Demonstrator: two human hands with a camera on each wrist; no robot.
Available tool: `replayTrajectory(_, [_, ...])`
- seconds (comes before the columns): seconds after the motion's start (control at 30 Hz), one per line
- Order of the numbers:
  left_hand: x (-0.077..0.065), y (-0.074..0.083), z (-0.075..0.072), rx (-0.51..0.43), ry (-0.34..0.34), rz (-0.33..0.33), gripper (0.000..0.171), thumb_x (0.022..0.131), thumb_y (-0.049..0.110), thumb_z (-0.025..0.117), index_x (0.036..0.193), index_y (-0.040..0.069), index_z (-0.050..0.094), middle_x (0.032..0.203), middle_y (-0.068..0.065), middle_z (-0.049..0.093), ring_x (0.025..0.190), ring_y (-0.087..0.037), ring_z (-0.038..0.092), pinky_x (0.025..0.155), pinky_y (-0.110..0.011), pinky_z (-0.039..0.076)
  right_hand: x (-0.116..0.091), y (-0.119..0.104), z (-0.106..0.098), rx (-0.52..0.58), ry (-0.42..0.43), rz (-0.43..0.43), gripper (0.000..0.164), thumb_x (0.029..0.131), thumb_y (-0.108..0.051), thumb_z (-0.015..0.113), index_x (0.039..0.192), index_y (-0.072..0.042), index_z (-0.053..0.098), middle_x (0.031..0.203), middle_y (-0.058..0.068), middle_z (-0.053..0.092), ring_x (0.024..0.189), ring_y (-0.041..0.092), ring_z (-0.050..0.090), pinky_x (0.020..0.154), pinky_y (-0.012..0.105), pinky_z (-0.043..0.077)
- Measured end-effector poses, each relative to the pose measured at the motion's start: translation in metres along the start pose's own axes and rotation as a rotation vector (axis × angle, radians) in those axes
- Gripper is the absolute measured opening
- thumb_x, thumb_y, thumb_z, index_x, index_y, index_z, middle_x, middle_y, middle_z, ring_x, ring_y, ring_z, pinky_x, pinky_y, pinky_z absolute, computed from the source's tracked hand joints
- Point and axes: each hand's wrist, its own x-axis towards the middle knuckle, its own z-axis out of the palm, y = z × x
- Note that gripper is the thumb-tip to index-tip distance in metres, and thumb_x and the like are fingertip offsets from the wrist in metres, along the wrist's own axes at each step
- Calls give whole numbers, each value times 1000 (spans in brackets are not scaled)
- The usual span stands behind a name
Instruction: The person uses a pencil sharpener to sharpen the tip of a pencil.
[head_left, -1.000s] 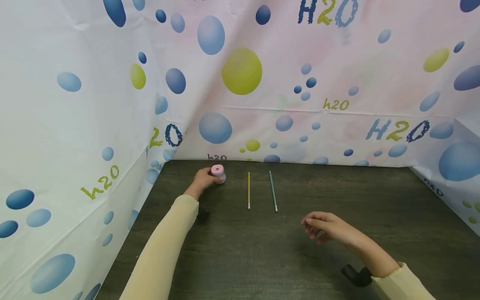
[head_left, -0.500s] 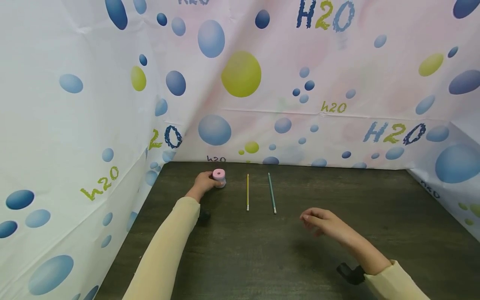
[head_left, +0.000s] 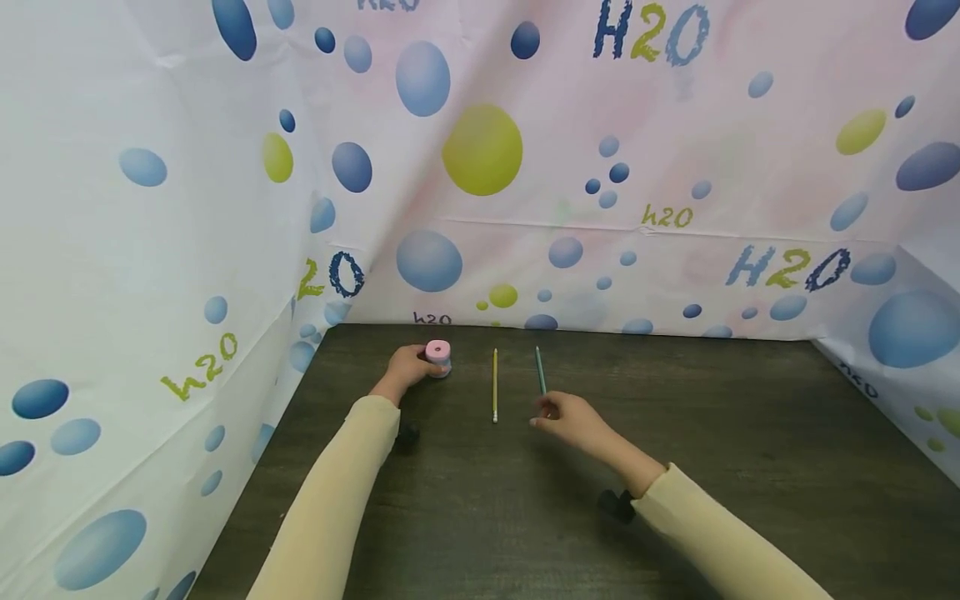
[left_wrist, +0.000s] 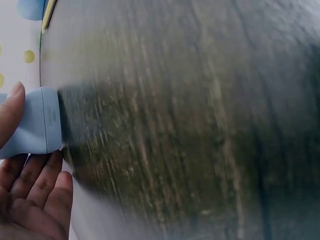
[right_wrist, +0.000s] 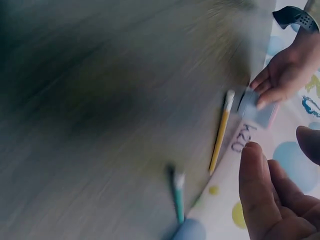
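A small pencil sharpener (head_left: 438, 350), pink on top with a hole in it and pale blue below, stands at the back left of the table. My left hand (head_left: 407, 367) holds it from the left side; in the left wrist view the thumb and fingers lie on opposite sides of its blue body (left_wrist: 35, 125). My right hand (head_left: 576, 421) hovers at the eraser end of a green pencil (head_left: 540, 369), partly covering it in the head view. In the right wrist view, a gap separates its parted thumb and fingers from that pencil (right_wrist: 178, 197). Between both hands lies a yellow pencil (head_left: 495, 385).
The dark wood-grain table (head_left: 465, 517) meets a white printed sheet (head_left: 675, 125) along its back edge and at both sides. Both pencils lie lengthwise, their eraser ends toward me.
My right hand has moved left and forward from the table's right side to the green pencil's eraser end. The left hand stays on the sharpener, and the pencils lie as before.
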Motion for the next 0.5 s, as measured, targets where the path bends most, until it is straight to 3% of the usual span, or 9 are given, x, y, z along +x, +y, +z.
replayTrajectory(0.2, [2,-2,2,51,19,6,67,91,21,76,146,-6,50,152,-27,51,143,-44,47,121,-53,37,24,-14,18,120,-24,76,38,96,-14,68,128,7,64,110,21,72,90,24,70,76,37,59])
replayTrajectory(0.5, [2,2,1,67,21,14,67,90,21,77,145,-7,51,150,-27,53,142,-44,48,121,-54,37,38,-17,31,157,-54,132,39,94,-8,70,127,11,63,107,21,70,82,21,71,73,34,62])
